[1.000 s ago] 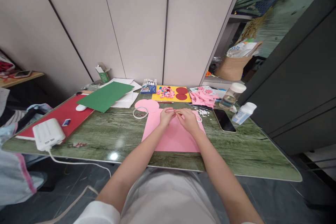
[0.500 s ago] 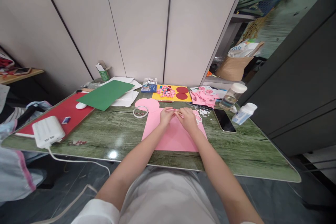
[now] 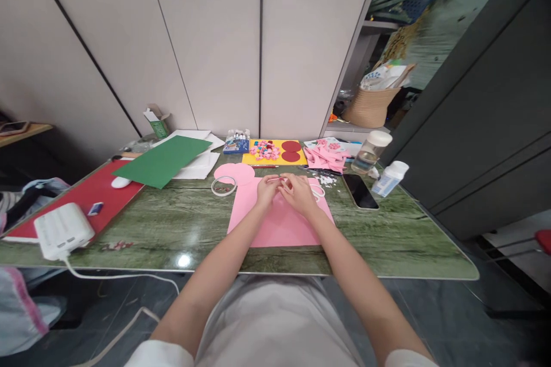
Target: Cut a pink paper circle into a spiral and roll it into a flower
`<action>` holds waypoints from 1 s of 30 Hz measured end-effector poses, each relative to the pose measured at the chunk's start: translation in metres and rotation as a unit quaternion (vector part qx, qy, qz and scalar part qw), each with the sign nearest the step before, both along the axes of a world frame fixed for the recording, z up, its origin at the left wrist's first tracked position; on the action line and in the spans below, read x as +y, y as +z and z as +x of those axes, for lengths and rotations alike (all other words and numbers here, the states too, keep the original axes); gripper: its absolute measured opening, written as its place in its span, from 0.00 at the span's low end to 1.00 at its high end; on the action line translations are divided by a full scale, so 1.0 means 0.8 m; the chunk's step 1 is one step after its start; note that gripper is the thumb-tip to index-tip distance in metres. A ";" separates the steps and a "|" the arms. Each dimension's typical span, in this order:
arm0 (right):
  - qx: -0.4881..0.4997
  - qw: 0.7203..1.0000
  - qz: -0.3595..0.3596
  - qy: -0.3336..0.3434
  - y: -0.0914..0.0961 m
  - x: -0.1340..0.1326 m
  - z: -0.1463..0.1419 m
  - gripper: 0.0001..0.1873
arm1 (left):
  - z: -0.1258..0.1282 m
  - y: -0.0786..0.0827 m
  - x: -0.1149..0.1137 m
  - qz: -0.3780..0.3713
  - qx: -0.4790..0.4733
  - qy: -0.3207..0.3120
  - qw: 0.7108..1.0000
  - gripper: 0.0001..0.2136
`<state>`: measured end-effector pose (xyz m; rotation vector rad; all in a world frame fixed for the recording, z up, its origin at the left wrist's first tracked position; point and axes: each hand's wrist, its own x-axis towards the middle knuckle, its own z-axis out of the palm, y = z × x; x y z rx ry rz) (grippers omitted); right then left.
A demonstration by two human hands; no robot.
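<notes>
Over the upper part of a pink paper sheet (image 3: 282, 232), my two hands meet at their fingertips. My left hand (image 3: 265, 191) is closed, fingers bent round a small pink piece (image 3: 282, 180). Pinching at the same piece from the other side is my right hand (image 3: 299, 193). The fingers cover most of it, so its shape and material are unclear. White scissor handles (image 3: 318, 191) show just right of my right hand. Left of the sheet lie pink paper circles (image 3: 235, 172) and a roll of tape (image 3: 224, 194).
Behind the sheet, a yellow card (image 3: 275, 161) carries small coloured balls (image 3: 264, 150) and two dark red circles (image 3: 291, 151). Pink scraps (image 3: 327, 157), a phone (image 3: 360, 192), a water bottle (image 3: 371, 152) and a white bottle (image 3: 390, 179) stand or lie right. Green paper (image 3: 166, 159) and a power bank (image 3: 63, 230) are left.
The camera view has turned slightly to the right, so the table things appear shifted left. My hands stay together over the pink sheet, with the right fingers slightly rearranged on the small piece.
</notes>
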<state>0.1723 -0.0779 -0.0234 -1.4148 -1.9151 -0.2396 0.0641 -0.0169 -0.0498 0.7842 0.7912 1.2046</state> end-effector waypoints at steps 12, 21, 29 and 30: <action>-0.012 1.000 0.023 0.011 -0.005 0.003 0.004 0.09 | 0.000 0.002 0.002 -0.002 -0.019 0.012 1.000 0.12; -0.038 0.998 0.039 -0.029 -0.005 0.006 0.006 0.13 | 0.002 0.007 -0.005 -0.010 -0.021 0.002 1.000 0.12; -0.049 0.995 0.063 -0.068 -0.001 0.002 0.008 0.14 | 0.007 0.010 -0.015 -0.034 -0.007 -0.015 0.999 0.12; -0.049 0.994 0.064 -0.070 -0.001 0.002 0.008 0.15 | 0.008 0.010 -0.016 -0.037 -0.007 -0.018 0.999 0.12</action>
